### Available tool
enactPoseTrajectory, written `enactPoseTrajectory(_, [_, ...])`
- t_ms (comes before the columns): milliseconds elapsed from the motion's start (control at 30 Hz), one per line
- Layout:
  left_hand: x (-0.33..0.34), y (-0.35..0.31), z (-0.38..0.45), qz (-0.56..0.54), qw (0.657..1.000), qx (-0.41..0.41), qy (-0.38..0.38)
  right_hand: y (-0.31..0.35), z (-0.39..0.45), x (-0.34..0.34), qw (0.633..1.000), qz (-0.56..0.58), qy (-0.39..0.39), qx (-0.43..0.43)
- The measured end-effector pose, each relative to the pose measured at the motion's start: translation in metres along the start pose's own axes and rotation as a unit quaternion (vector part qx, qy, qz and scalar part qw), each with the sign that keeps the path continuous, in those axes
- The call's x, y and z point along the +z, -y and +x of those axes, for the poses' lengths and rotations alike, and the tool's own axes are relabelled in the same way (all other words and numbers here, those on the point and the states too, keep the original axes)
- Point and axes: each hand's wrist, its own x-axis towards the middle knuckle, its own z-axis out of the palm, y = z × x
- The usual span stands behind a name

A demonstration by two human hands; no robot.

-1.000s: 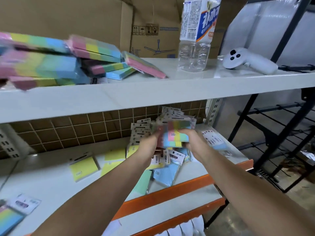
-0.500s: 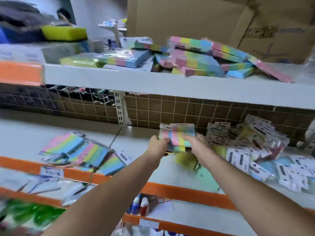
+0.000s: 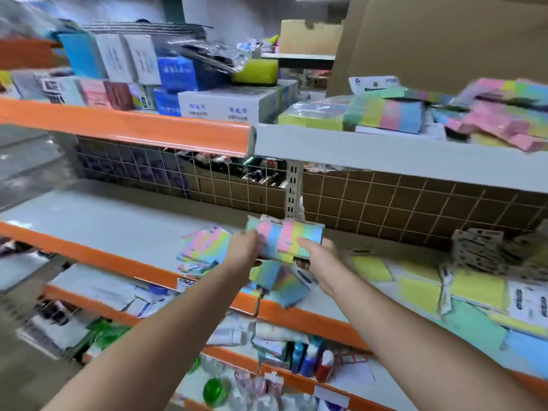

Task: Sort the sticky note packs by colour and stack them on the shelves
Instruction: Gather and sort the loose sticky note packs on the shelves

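A bundle of rainbow packs (image 3: 284,243) is gripped between the left hand (image 3: 243,247) and right hand (image 3: 315,256). It has been carried leftward from the mixed heap (image 3: 486,256) and is now held above the rainbow pile (image 3: 207,247) on the middle shelf (image 3: 118,221), so stacking there seems imminent.

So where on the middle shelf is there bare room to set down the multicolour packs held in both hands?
Bare: the middle shelf left of the rainbow pile, back to the wire grid. Crowded: right of the right hand, yellow packs.
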Motion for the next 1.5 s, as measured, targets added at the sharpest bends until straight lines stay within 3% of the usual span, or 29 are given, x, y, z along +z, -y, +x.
enactPoseTrajectory(67, [-0.025, 0.004, 0.013, 0.055, 0.998, 0.003, -0.003, -0.004, 0.0, 0.022, 1.0, 0.014, -0.005, 0.005])
enactPoseTrajectory(233, [-0.073, 0.011, 0.035, 0.091, 0.988, -0.005, -0.124, -0.015, 0.0, 0.06, 0.999, -0.011, -0.028, 0.017])
enactPoseTrajectory(567, [-0.091, 0.037, 0.065, 0.249, 0.967, 0.006, -0.049, -0.04, 0.004, 0.083, 0.991, -0.069, -0.114, 0.032])
enactPoseTrajectory(700, [-0.095, 0.039, 0.067, 0.395, 0.915, 0.046, -0.073, -0.039, 0.004, 0.083, 0.984, -0.106, -0.141, 0.011])
enactPoseTrajectory(800, [-0.097, 0.044, 0.066, 0.458, 0.884, 0.083, -0.047, -0.037, 0.003, 0.085, 0.976, -0.146, -0.162, 0.004])
enactPoseTrajectory(933, [-0.099, 0.05, 0.07, 0.472, 0.876, 0.102, 0.003, -0.034, 0.003, 0.086, 0.972, -0.173, -0.161, 0.016])
enactPoseTrajectory(1167, [-0.095, 0.052, 0.072, 0.448, 0.888, 0.106, -0.004, -0.035, 0.003, 0.067, 0.962, -0.161, -0.217, 0.046])
enactPoseTrajectory(1267, [-0.093, 0.05, 0.072, 0.439, 0.892, 0.108, -0.019, -0.043, 0.006, 0.052, 0.95, -0.206, -0.228, 0.058])
enactPoseTrajectory(1500, [-0.086, 0.047, 0.073, 0.442, 0.888, 0.115, -0.051, -0.046, -0.006, 0.035, 0.912, -0.356, -0.174, 0.104])
